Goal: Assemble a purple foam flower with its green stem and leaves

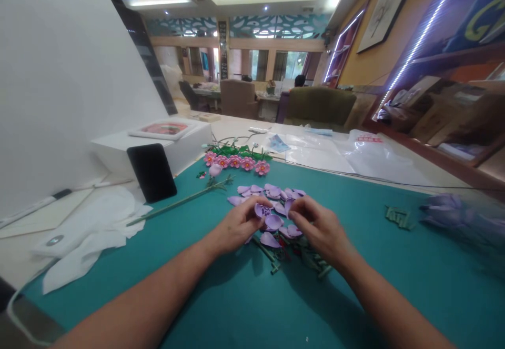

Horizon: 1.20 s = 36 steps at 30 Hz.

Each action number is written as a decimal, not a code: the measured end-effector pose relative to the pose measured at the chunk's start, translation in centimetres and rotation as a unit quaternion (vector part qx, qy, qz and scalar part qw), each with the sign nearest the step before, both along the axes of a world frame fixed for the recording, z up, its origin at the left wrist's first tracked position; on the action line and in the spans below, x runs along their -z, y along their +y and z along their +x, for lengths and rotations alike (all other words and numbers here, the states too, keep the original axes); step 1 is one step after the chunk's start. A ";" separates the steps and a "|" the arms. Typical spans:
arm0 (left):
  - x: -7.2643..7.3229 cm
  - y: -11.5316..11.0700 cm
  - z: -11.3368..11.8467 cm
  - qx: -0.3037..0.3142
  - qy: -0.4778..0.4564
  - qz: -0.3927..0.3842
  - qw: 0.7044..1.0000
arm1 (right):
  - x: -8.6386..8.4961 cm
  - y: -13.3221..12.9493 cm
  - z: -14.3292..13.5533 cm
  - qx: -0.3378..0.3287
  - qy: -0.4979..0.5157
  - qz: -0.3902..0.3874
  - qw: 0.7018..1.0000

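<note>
Between the thumb and fingers of my left hand [239,225] is a small cupped purple flower piece [262,211] with dark dots inside. My right hand [319,228] pinches a single purple petal [289,208] just to the right of it. Several loose purple petals [272,190] lie on the green mat [221,301] behind and between the hands. Below the fingers, more petals [270,240] rest beside short green stem pieces [272,262], partly hidden by my right hand.
Pink flowers [235,161] lie at the mat's back edge, near a long green stem [181,200]. A black phone [152,172] leans on a white box [185,149]. White tissue [98,222] is at left. Green pieces [399,216] and purple flowers [444,209] lie at right.
</note>
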<state>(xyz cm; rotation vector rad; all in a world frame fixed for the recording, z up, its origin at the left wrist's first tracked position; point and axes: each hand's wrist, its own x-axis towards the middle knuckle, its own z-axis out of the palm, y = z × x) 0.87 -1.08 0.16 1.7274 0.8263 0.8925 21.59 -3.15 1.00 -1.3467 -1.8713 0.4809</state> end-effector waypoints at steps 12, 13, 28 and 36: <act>-0.1 0.0 0.4 -0.002 0.055 0.044 0.997 | -0.7 -0.5 -0.5 0.011 -0.029 0.034 0.999; -0.1 0.0 0.4 -0.004 0.066 0.048 0.997 | -0.7 -0.6 -0.6 0.014 -0.038 0.039 0.998; -0.5 -0.3 0.5 0.001 0.137 0.093 0.986 | -0.3 -0.9 -0.8 0.026 -0.057 0.136 0.989; -0.5 -0.4 0.6 0.007 0.148 0.094 0.984 | 0.1 -0.7 -0.7 0.019 -0.093 0.150 0.984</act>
